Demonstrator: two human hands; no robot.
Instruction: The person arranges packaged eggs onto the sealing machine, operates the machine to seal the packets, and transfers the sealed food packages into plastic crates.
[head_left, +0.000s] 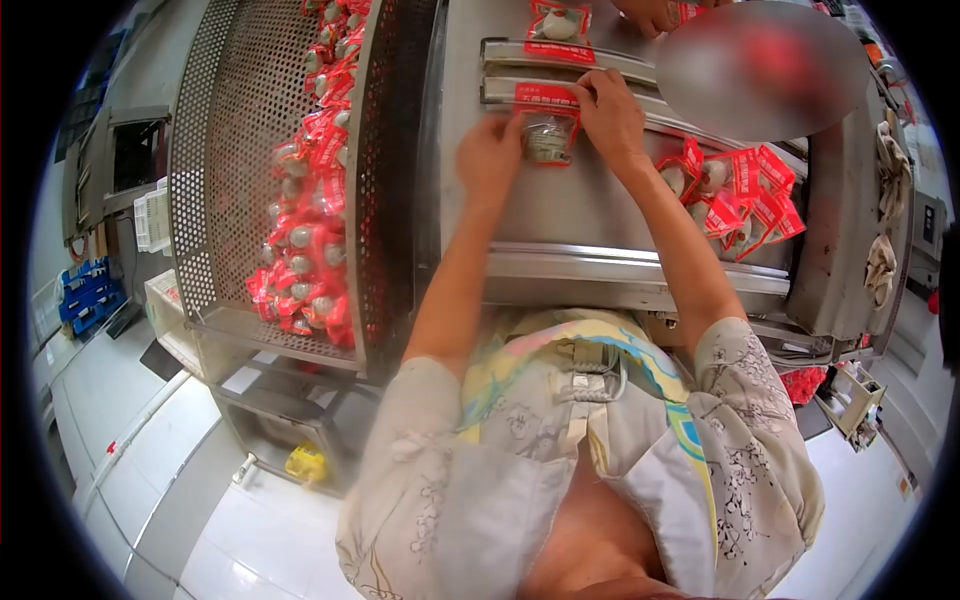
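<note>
Red with white lettering, a pouch (pixel 548 138) at upper centre shows a clear lower part edged in red, set against a silver-grey desk (pixel 600 215). More red-and-pale pouches (pixel 745 190) colour the right of the frame, with red packets (pixel 318 240) at upper left in a brownish-grey tray (pixel 235 130) patterned with round holes. Below, a cream garment (pixel 740 450) bears dark blossom sprays beside printed cloth (pixel 525 350) in yellow, blue and pink; blue crates (pixel 88 290) punctuate the far left above white floor tiles (pixel 225 535).

Loose, pale grey top (pixel 752 495) printed with dark blossoming branches, its wide sleeves (pixel 735 365) elbow-length; yellow cloth (pixel 620 338) patterned in blue and pink at the front
</note>
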